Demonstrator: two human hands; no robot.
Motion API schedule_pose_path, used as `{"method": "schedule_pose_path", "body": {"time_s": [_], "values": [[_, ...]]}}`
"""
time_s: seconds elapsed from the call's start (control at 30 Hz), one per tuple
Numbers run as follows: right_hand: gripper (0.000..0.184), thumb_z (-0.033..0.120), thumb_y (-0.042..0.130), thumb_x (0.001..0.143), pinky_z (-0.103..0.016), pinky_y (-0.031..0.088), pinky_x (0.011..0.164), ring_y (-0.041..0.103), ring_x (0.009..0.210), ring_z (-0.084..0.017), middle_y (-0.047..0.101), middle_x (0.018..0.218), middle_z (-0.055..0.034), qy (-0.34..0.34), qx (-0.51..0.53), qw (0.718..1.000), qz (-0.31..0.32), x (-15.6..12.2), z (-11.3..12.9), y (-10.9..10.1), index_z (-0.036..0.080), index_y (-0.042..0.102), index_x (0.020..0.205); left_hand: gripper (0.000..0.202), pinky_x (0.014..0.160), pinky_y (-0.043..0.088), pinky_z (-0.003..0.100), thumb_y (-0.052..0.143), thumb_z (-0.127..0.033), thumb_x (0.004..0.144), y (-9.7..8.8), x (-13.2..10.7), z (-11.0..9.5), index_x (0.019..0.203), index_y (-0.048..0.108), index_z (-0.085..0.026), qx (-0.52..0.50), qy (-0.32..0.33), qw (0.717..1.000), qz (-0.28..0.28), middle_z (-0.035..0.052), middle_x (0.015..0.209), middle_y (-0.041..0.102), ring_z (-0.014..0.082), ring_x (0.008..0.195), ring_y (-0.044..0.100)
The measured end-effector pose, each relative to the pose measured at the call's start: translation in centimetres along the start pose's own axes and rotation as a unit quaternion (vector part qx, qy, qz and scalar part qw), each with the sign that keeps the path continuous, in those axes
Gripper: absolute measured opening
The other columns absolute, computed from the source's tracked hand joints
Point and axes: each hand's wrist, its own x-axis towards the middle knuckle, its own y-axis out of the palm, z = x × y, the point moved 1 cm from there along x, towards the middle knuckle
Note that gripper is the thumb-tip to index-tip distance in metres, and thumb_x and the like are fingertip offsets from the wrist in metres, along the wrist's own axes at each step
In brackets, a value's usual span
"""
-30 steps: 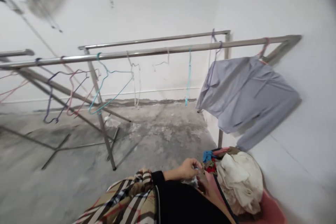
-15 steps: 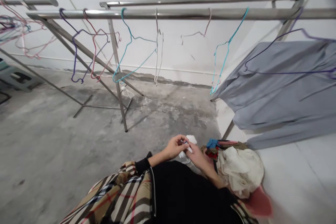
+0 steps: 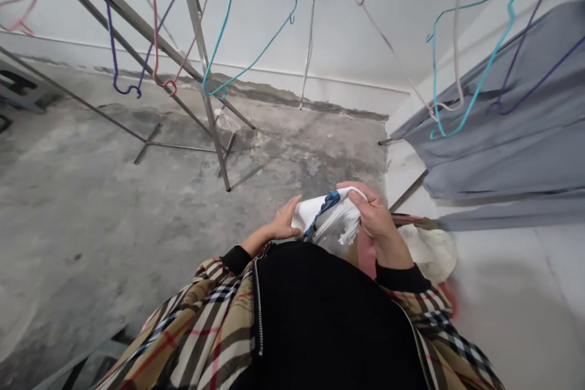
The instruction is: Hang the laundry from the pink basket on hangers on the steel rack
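Between my hands a small white cloth point(image 3: 315, 208) with a blue patterned strip is spread, its kind not clear. My left hand point(image 3: 284, 220) pinches its left end, thumb and fingers closed on the edge. The other end is bunched in my right hand point(image 3: 375, 213), whose fingers wrap over the fabric. The cloth is held just in front of my black top, and part of it hangs below my right fingers. Beneath and beside my right forearm lies a pile with a whitish cloth point(image 3: 427, 250) and a pink piece point(image 3: 365, 253), partly covered by my arm.
Several wire hangers hang ahead, among them a teal hanger point(image 3: 251, 30), a purple hanger point(image 3: 109, 30) and a second teal one point(image 3: 484, 61). A metal rack leg point(image 3: 205, 85) stands on the concrete floor point(image 3: 137, 219). Grey fabric point(image 3: 512, 134) hangs at right by the white wall.
My hands have moved apart and the white cloth is now stretched between them, showing its blue strip. The view has tilted down, and the hangers sit higher in it.
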Motion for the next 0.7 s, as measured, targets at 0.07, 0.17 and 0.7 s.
{"method": "schedule_pose_path", "body": {"time_s": [0.07, 0.17, 0.7], "values": [[0.033, 0.048, 0.070, 0.076, -0.024, 0.048, 0.057, 0.061, 0.061, -0.013, 0.070, 0.074, 0.0001, 0.007, 0.044, 0.998, -0.048, 0.3, 0.8, 1.6, 0.022, 0.073, 0.097, 0.121, 0.112, 0.018, 0.065, 0.079, -0.046, 0.060, -0.1, -0.4, 0.3, 0.153, 0.009, -0.018, 0.039, -0.004, 0.998, 0.040, 0.0234, 0.159, 0.014, 0.0419, 0.146, 0.011], [0.032, 0.046, 0.071, 0.074, -0.023, 0.048, 0.056, 0.060, 0.059, -0.012, 0.067, 0.069, 0.0021, 0.000, 0.088, 0.990, -0.110, 0.8, 2.0, 4.0, 0.023, 0.070, 0.097, 0.130, 0.112, 0.014, 0.066, 0.080, -0.061, 0.055, -0.5, -0.9, 1.0, 0.153, 0.008, -0.013, 0.096, 0.002, 0.995, 0.003, 0.0293, 0.157, 0.010, 0.0416, 0.147, 0.006], [0.027, 0.046, 0.068, 0.077, -0.026, 0.054, 0.066, 0.065, 0.066, -0.014, 0.063, 0.067, 0.0029, -0.084, 0.053, 0.963, -0.251, 0.9, 5.3, 12.7, 0.022, 0.065, 0.089, 0.028, 0.107, 0.033, 0.052, 0.061, -0.018, 0.078, -7.9, 3.5, 5.4, 0.104, 0.070, -0.021, -0.037, 0.044, 0.987, -0.153, 0.0130, 0.127, 0.062, 0.0288, 0.124, 0.051]]}}
